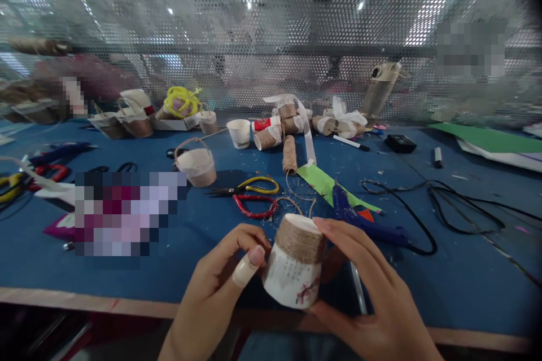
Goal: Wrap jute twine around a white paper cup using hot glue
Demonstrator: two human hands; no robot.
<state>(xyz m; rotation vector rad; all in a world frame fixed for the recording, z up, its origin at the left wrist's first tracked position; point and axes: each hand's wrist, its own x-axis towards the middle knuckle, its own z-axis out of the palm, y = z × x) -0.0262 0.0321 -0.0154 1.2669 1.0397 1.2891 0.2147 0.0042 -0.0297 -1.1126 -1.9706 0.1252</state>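
An upside-down paper cup (292, 282) with printed characters and a red blossom is held at the table's front edge. Brown twine (298, 242) wraps the half nearest its base. My right hand (368, 282) grips the cup, fingertips at the base and thumb at the rim. On the other side, my left hand (228, 276) has its fingers curled against the cup's wall; a bandage covers its thumb. A loose twine strand runs behind the cup toward the twine spool (290, 155). Just beyond lie red-handled pliers (256, 207), yellow-handled pliers (258, 184) and a blue glue gun (359, 217).
A small twine-handled basket (199, 168) and a white paper cup (239, 133) stand farther back. Green paper (317, 180) lies beside the glue gun, whose black cord (436, 203) loops rightward. Wrapped cups and a metal bottle (379, 93) stand before a perforated screen (271, 22).
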